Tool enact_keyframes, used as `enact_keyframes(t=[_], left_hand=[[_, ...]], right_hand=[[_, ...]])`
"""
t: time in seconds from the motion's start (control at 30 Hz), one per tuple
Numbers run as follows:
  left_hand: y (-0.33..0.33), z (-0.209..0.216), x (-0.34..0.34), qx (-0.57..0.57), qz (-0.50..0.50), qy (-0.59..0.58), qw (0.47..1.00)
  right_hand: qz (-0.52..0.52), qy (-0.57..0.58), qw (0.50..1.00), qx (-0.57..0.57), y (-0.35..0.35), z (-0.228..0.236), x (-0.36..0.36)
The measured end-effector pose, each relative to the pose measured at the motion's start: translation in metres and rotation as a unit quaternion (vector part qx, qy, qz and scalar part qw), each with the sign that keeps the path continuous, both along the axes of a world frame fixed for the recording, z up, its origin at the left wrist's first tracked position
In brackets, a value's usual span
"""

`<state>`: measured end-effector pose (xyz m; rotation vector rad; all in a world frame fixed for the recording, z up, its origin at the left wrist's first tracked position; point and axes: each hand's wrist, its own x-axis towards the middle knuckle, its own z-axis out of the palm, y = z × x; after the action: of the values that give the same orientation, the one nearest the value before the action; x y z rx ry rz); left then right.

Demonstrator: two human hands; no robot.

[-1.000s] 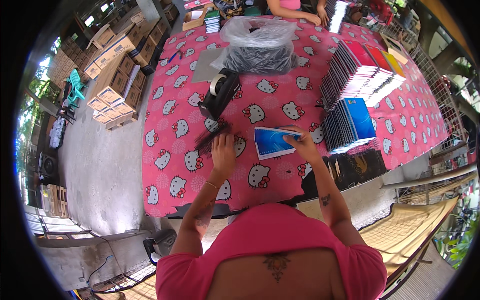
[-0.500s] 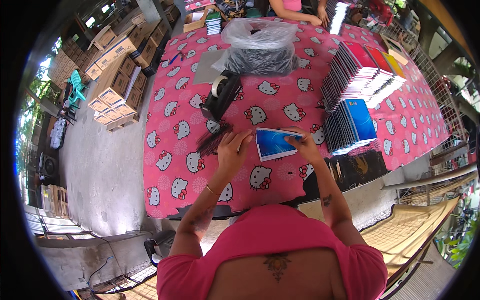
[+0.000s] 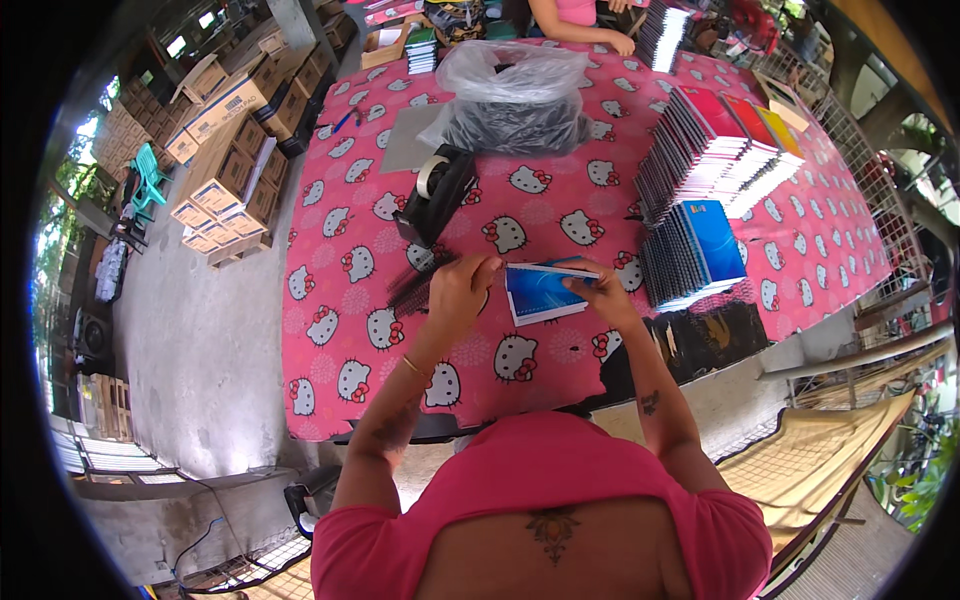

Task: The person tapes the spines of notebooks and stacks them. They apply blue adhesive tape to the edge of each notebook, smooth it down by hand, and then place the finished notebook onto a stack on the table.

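Note:
My right hand [image 3: 603, 291] grips a small blue-covered notebook [image 3: 540, 292] by its right side, thumb on top, above the pink cloth. White page edges show along its near side. At its left edge my left hand [image 3: 462, 292] is closed in a pinch, fingertips by the upper left corner; anything between them is too small to make out. Under and beside that hand lies a bunch of black binding coils [image 3: 408, 290]. A black tape dispenser [image 3: 437, 200] stands just beyond. To the right rises a stack of blue spiral notebooks [image 3: 715, 245].
Taller stacks of red and yellow notebooks [image 3: 705, 120] stand behind the blue ones. A clear plastic bag [image 3: 512, 75] of dark contents sits farther back, beside a grey board [image 3: 405, 140]. Another person's arm [image 3: 585, 36] rests at the far edge. Cartons [image 3: 235, 165] are piled left on the floor.
My left hand has turned and risen slightly, its fingertips now at the notebook's upper left corner. The right hand still holds the notebook, tilted a little. The whole view has shifted slightly.

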<state>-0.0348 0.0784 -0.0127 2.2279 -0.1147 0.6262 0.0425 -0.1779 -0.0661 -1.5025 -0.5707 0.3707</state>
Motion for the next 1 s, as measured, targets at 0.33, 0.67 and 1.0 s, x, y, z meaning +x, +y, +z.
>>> enact_keyframes(t=[0.33,0.67,1.0], left_hand=[[0.008,0.015,0.018,0.172,-0.127,0.051,0.976],[-0.029,-0.009,-0.005,0.33,0.03,-0.027,0.943],[-0.045,0.007,-0.006,0.333,0.032,-0.047,0.941]], right_hand=[[-0.015,-0.024,1.0,-0.002,-0.001,0.015,-0.006],[-0.114,-0.083,0.99,-0.011,0.011,0.045,-0.027],[-0.139,-0.043,0.989,-0.007,0.022,0.04,-0.027]])
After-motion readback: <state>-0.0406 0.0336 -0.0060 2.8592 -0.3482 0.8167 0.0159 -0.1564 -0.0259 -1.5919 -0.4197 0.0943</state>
